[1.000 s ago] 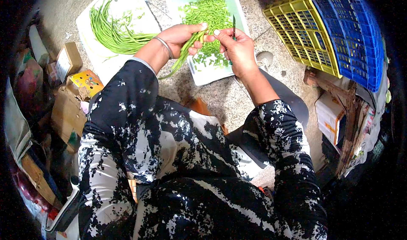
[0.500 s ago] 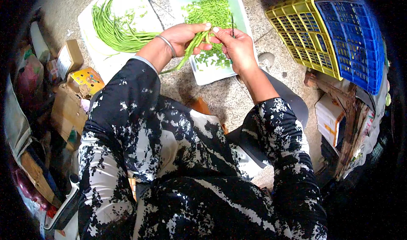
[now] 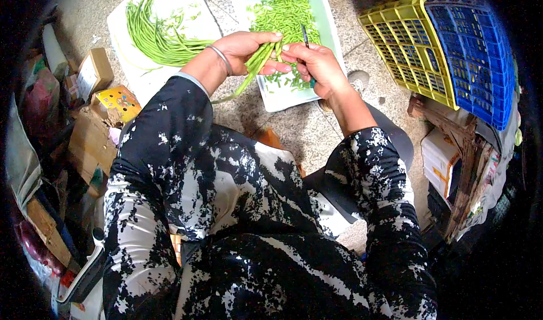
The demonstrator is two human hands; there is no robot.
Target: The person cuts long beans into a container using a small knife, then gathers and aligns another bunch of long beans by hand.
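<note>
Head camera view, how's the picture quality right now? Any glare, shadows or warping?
Head view: glare washes out the white board; head view: a soft shadow darkens the floor just below the tub; head view: wide-angle distortion bows the blue crate, and the corners fall to black; head view: both hands look fairly sharp.

Person's in a blk-and-wht top (image 3: 254,207), blotchy splatter pattern, long slvs w/ a plain pale cuff (image 3: 195,83) on the L one, plus silver-col. bangle (image 3: 222,59) at L wrist, dk grey trousers (image 3: 390,133) and a greyish shoe (image 3: 358,80).
</note>
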